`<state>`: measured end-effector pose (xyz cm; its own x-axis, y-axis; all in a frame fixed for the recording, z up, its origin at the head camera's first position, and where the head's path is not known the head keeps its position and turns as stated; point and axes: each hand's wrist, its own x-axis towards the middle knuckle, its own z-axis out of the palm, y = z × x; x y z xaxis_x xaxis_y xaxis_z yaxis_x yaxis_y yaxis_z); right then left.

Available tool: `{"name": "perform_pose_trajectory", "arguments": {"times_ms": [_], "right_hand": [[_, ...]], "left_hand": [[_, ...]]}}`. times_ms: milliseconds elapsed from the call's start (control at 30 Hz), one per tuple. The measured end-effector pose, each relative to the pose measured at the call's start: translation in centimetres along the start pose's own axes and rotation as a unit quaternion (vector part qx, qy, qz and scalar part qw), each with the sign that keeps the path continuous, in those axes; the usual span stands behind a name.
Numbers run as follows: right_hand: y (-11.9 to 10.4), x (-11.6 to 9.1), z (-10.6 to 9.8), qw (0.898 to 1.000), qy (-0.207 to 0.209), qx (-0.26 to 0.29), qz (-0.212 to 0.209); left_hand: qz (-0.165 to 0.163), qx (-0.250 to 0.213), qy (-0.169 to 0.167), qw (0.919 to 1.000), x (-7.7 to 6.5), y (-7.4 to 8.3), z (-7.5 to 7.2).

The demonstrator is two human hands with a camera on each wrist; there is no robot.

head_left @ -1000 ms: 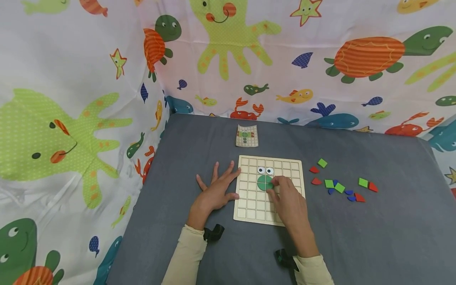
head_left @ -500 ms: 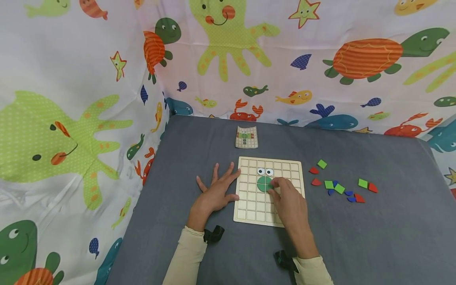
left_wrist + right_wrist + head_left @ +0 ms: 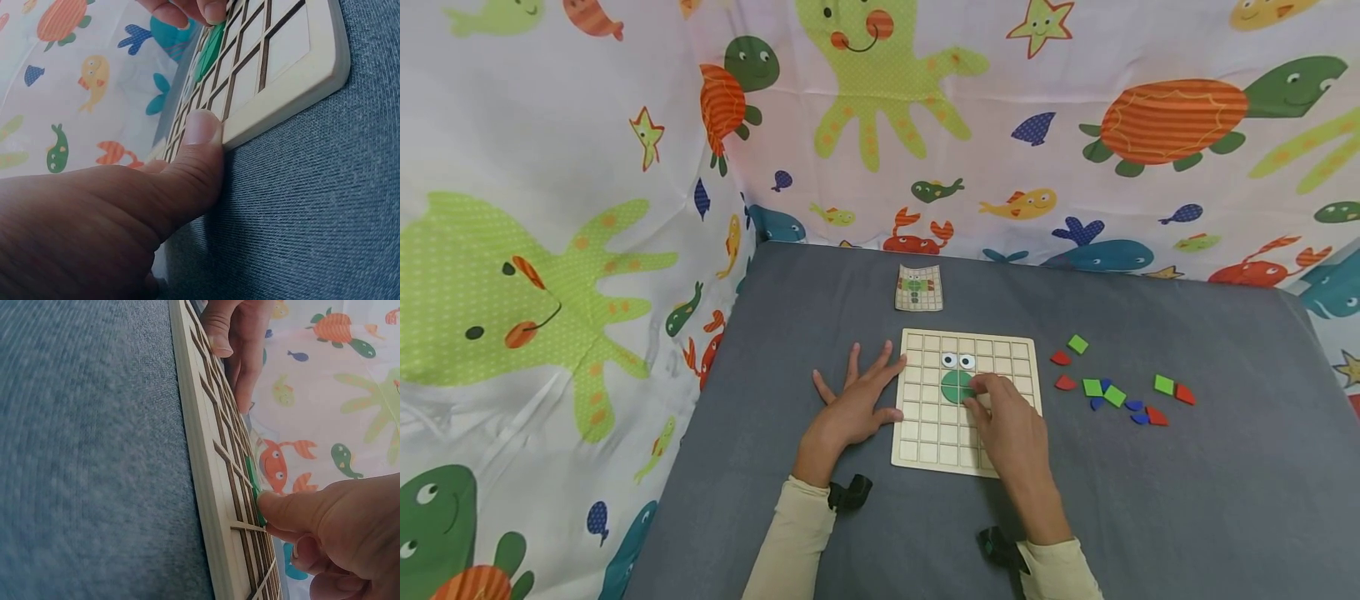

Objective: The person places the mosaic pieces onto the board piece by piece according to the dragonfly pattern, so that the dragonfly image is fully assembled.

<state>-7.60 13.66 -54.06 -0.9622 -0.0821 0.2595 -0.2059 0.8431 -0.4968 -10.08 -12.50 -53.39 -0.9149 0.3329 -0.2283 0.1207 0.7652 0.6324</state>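
A pale wooden grid board point(image 3: 929, 432) lies on the grey cloth in the head view. My left hand point(image 3: 847, 410) rests at its left edge with fingers spread, thumb tip on the rim. Green quarter-circle pieces point(image 3: 953, 386) form a disc on the grid, just below two round eye pieces point(image 3: 958, 360). My right hand point(image 3: 1013, 425) reaches over the board's right part, its thumb and forefinger pinching the green piece at the disc's right side. In the right wrist view that thumb point(image 3: 275, 503) is against the green piece, and the fingertips partly cover it.
Loose red, green and blue pieces point(image 3: 1114, 395) are scattered right of the board. Behind the board lies a small pattern card point(image 3: 919, 289) showing a figure on a grid. A sea-animal printed curtain point(image 3: 865, 200) stands along the back and left of the grey table point(image 3: 1225, 500).
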Motion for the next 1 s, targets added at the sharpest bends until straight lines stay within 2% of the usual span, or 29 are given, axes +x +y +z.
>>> {"name": "perform_pose_trajectory", "arguments": {"times_ms": [300, 667, 1000], "right_hand": [[-0.07, 0.09, -0.24, 1.0, -0.01, 0.008, 0.006], [-0.17, -0.04, 0.05, 1.0, -0.002, -0.005, -0.008], [-0.37, 0.04, 0.0, 0.999, -0.031, 0.013, 0.016]], "left_hand": [[-0.001, -0.006, 0.002, 1.0, -0.04, 0.09, -0.13], [-0.004, 0.0, -0.002, 1.0, 0.01, -0.12, 0.11], [-0.004, 0.002, -0.006, 1.0, -0.04, -0.12, 0.03]]}}
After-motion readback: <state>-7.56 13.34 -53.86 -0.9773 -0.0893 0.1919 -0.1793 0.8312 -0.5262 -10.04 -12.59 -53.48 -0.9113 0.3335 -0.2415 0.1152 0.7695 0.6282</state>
